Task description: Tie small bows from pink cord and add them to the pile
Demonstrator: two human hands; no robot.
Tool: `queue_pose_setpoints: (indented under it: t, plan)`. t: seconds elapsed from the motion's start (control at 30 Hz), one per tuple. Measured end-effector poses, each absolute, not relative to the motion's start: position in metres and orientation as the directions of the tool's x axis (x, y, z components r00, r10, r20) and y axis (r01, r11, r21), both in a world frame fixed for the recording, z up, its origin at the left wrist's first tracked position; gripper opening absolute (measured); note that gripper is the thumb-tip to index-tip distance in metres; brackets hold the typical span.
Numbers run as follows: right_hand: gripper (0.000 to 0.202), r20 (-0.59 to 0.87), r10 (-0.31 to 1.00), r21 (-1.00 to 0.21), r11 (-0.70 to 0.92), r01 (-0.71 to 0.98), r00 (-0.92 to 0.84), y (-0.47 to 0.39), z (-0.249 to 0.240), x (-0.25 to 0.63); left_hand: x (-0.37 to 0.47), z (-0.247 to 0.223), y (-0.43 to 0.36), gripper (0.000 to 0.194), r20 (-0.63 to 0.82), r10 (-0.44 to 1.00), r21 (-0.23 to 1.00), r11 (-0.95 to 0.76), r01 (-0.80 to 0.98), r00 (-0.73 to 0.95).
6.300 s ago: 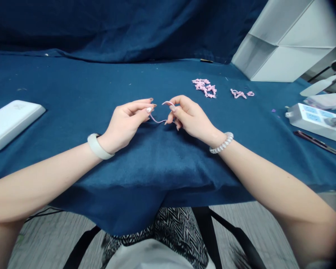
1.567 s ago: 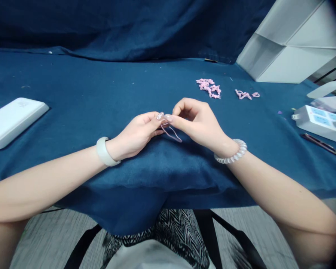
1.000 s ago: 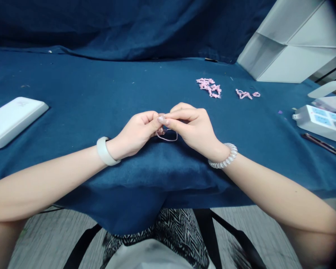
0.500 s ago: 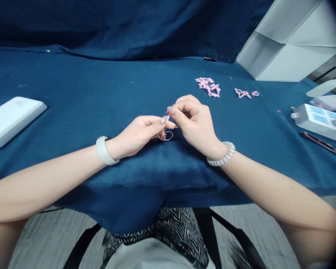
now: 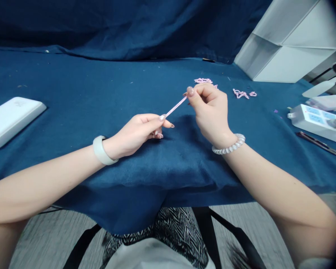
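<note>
A thin pink cord (image 5: pixel 176 105) is stretched taut on a slant between my two hands above the front part of the table. My left hand (image 5: pixel 142 131) pinches its lower end between thumb and forefinger, the other fingers curled beneath. Higher up and to the right, my right hand (image 5: pixel 210 110) grips the other end between thumb and fingertips. Beyond the right hand lies a pile of knotted pink cord pieces (image 5: pixel 204 80), partly hidden by that hand. A smaller group of knotted pink cord pieces (image 5: pixel 241 93) rests farther right.
A white box-shaped device (image 5: pixel 15 121) lies at the left. At the right are a white power strip (image 5: pixel 319 121), a pair of tweezers (image 5: pixel 318 143) and a white blade-like object (image 5: pixel 321 86). White storage bins (image 5: pixel 293 63) stand at the back right on the blue cloth (image 5: pixel 81 89).
My right hand has moved up and to the right, away from my left. The cord, loosely looped below the fingers before, is now drawn straight between them.
</note>
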State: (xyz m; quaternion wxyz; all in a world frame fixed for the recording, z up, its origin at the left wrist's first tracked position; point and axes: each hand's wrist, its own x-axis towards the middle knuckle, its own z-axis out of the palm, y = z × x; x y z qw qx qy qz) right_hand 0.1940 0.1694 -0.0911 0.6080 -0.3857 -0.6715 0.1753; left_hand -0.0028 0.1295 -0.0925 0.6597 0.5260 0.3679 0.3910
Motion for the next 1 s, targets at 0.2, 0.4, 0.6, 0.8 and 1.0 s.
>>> queue_pose_setpoints:
  t: [0.2, 0.4, 0.6, 0.8, 1.0]
  plan:
    - [0.038, 0.649, 0.754, -0.745, 0.603, 0.287, 0.099, 0.179, -0.094, 0.2, -0.003, -0.09, 0.129, 0.024, -0.098, 0.924, 0.984, 0.147, -0.105, 0.37]
    - [0.031, 0.648, 0.746, -0.753, 0.599, 0.272, 0.152, 0.182, -0.091, 0.204, -0.005, -0.093, 0.133, 0.018, -0.057, 0.925, 0.993, 0.093, -0.079, 0.375]
    - [0.028, 0.666, 0.724, -0.741, 0.614, 0.272, 0.179, 0.186, -0.088, 0.209, -0.006, -0.094, 0.136, 0.023, -0.028, 0.921, 0.997, -0.004, 0.08, 0.389]
    - [0.028, 0.696, 0.698, -0.711, 0.638, 0.294, 0.168, 0.19, -0.088, 0.215, -0.008, -0.094, 0.137, 0.024, -0.084, 0.898, 0.985, 0.008, 0.174, 0.433]
    - [0.031, 0.716, 0.686, -0.686, 0.659, 0.308, 0.128, 0.188, -0.087, 0.215, -0.008, -0.089, 0.137, 0.024, -0.204, 0.87, 0.956, 0.078, 0.284, 0.449]
